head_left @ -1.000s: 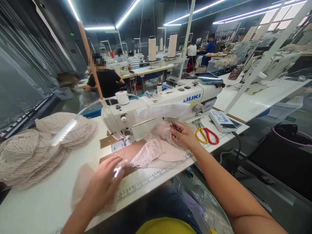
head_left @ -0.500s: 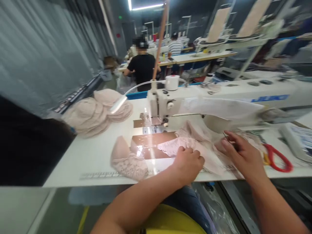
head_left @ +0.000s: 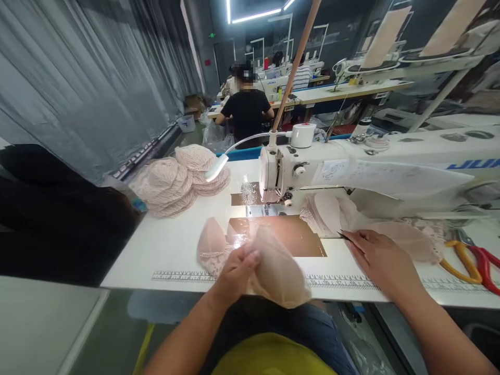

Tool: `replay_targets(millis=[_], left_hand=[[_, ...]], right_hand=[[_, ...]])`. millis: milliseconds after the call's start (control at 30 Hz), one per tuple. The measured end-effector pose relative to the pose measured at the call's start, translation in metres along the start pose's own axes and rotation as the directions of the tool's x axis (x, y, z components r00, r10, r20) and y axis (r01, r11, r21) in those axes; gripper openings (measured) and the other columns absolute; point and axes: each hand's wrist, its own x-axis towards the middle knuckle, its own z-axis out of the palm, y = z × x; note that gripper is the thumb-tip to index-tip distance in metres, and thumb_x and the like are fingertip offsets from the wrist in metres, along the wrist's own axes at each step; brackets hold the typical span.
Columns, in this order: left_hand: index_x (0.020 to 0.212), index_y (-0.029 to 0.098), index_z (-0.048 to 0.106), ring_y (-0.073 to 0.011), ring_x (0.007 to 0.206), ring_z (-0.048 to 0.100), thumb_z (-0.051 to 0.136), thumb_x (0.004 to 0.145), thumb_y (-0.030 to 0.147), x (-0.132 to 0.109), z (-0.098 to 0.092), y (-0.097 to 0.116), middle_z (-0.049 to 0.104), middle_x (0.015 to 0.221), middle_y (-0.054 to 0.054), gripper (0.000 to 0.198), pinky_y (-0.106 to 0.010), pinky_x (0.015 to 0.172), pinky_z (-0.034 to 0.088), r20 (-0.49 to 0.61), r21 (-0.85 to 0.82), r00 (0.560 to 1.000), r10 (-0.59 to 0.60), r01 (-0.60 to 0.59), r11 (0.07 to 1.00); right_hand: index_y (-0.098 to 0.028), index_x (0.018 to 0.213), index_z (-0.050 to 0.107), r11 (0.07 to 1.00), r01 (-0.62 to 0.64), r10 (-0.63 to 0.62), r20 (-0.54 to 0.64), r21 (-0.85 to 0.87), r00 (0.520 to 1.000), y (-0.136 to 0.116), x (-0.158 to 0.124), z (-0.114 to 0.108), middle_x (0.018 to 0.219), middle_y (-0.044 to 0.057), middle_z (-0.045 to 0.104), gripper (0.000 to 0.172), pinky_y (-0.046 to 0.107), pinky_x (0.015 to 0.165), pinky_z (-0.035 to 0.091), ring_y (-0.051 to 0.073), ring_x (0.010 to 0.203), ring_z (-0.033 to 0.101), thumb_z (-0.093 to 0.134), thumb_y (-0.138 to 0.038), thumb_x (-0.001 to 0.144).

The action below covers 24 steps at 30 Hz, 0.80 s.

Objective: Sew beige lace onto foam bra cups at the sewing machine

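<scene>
My left hand (head_left: 236, 271) is closed on the upper edge of a beige bra cup (head_left: 279, 273), which hangs over the table's front edge. In my right hand (head_left: 385, 260) is a pair of dark tweezers (head_left: 343, 236), tips pointing left. Those tips are close to a heap of pale lace cups (head_left: 332, 211) beside the sewing machine (head_left: 273, 174). Another cup with lace (head_left: 211, 245) lies left of my left hand. More beige pieces (head_left: 406, 239) rest behind my right hand.
Stacks of lace cups (head_left: 164, 187) stand at the table's left. Scissors with red handles (head_left: 484, 265) and a yellow-handled tool (head_left: 464, 263) lie at the right. A ruler strip (head_left: 336, 282) runs along the front edge. A co-worker in black (head_left: 248, 112) sits ahead.
My left hand has moved left and lifted a beige cup off the pile on the right. My right hand still has the tweezers. The view has shifted a little.
</scene>
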Motion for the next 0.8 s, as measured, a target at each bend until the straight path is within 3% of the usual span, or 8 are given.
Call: replay_targets(millis=[100, 300, 367, 433, 567, 700, 800], left_hand=[[0.100, 0.014, 0.066, -0.0154, 0.076, 0.057, 0.056, 0.087, 0.040, -0.009, -0.019, 0.002, 0.064, 0.081, -0.005, 0.031, -0.025, 0.071, 0.045, -0.077, -0.074, 0.997, -0.011, 0.005, 0.997], [0.103, 0.015, 0.065, -0.0111, 0.066, 0.054, 0.054, 0.089, 0.040, -0.017, -0.040, 0.010, 0.063, 0.076, -0.002, 0.031, -0.019, 0.059, 0.041, -0.194, 0.011, 0.979, -0.059, 0.063, 0.998], [0.105, 0.015, 0.064, -0.0126, 0.070, 0.056, 0.053, 0.089, 0.042, -0.016, -0.045, 0.011, 0.065, 0.082, -0.003, 0.033, -0.020, 0.060, 0.043, -0.232, 0.054, 0.970, -0.068, 0.083, 0.995], [0.104, 0.015, 0.064, -0.0151, 0.077, 0.058, 0.054, 0.087, 0.045, -0.013, -0.050, 0.010, 0.066, 0.089, -0.004, 0.035, -0.021, 0.064, 0.045, -0.284, 0.109, 0.957, -0.058, 0.092, 0.990], [0.102, 0.015, 0.064, -0.0201, 0.091, 0.061, 0.060, 0.080, 0.051, -0.003, -0.069, 0.009, 0.068, 0.094, -0.005, 0.042, -0.024, 0.077, 0.048, -0.392, 0.236, 0.918, -0.060, 0.163, 0.958], [0.101, 0.013, 0.064, -0.0235, 0.094, 0.063, 0.063, 0.072, 0.057, 0.005, -0.102, 0.018, 0.070, 0.093, -0.007, 0.052, -0.030, 0.085, 0.048, -0.475, 0.339, 0.877, -0.069, 0.255, 0.906], [0.097, 0.013, 0.065, -0.0244, 0.093, 0.063, 0.063, 0.071, 0.058, 0.000, -0.124, 0.027, 0.070, 0.095, -0.008, 0.052, -0.031, 0.084, 0.049, -0.517, 0.374, 0.856, -0.017, 0.244, 0.895]], right_hand=[[-0.012, 0.103, 0.068, 0.999, 0.002, 0.002, -0.092, 0.039, 0.996, -0.005, -0.001, -0.001, 0.094, 0.016, 0.069, 0.038, 0.041, 0.071, 0.050, 0.031, 0.086, 0.063, 0.035, -0.026, 0.092], [-0.016, 0.099, 0.065, 0.970, 0.010, 0.076, -0.345, 0.242, 0.935, -0.025, -0.012, -0.025, 0.094, 0.012, 0.070, 0.022, 0.038, 0.080, 0.050, 0.026, 0.087, 0.065, 0.046, -0.022, 0.090], [-0.018, 0.099, 0.064, 0.923, 0.009, 0.106, -0.279, 0.384, 0.954, -0.040, -0.010, -0.033, 0.094, 0.010, 0.070, 0.022, 0.034, 0.078, 0.051, 0.023, 0.088, 0.066, 0.046, -0.025, 0.090], [-0.019, 0.099, 0.065, 0.868, -0.009, 0.074, -0.112, 0.497, 0.991, -0.057, -0.004, -0.036, 0.095, 0.008, 0.071, 0.025, 0.031, 0.074, 0.052, 0.021, 0.086, 0.067, 0.043, -0.027, 0.091], [-0.020, 0.103, 0.065, 0.903, -0.074, -0.003, 0.178, 0.424, 0.984, -0.077, 0.022, -0.025, 0.094, 0.007, 0.071, 0.031, 0.028, 0.072, 0.050, 0.019, 0.085, 0.065, 0.036, -0.022, 0.092], [-0.017, 0.103, 0.066, 0.958, -0.181, 0.127, 0.237, 0.222, 0.963, -0.066, 0.045, -0.011, 0.090, 0.009, 0.069, 0.033, 0.028, 0.069, 0.046, 0.020, 0.080, 0.064, 0.034, -0.016, 0.092], [-0.012, 0.094, 0.068, 0.956, -0.233, 0.193, 0.217, 0.179, 0.957, -0.053, 0.050, -0.013, 0.082, 0.015, 0.067, 0.033, 0.032, 0.064, 0.043, 0.025, 0.074, 0.062, 0.036, -0.013, 0.089]])
